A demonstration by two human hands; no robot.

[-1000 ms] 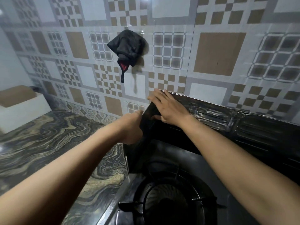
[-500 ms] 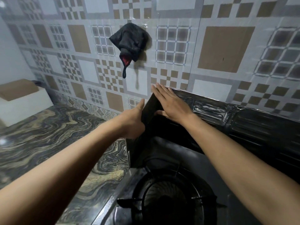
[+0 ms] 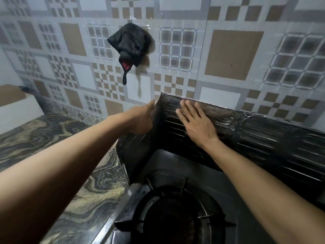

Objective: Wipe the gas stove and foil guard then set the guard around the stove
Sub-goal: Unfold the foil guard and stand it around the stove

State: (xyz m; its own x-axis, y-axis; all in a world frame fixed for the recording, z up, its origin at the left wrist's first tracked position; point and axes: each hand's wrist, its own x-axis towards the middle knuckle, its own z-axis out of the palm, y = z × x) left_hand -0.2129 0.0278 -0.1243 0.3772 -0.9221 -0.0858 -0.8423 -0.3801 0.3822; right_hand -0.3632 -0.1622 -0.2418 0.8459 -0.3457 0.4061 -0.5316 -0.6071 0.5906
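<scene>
guard axis: foil guard [image 3: 263, 138] runs centre to right along wall, corner fold at centre
left hand [image 3: 142, 118]: closed on side flap
right hand [image 3: 195, 124]: open, flat on back panel
stove [image 3: 175, 217]: below, lower centre

The scene is dim and cool, lit softly from above and in front. The tiled wall [image 3: 235, 55] is the brightest area; the stove [image 3: 175, 217] sinks into near-black with little detail. The hanging cloth [image 3: 130, 44] throws a soft shadow to its right and below. Faint glare streaks the foil guard [image 3: 219, 115] along its ribs and top edge, and the tabletop [image 3: 44, 138] carries a dull sheen. Wide-angle distortion bends the tile lines toward the edges. The near forearms look soft and slightly blurred.
</scene>
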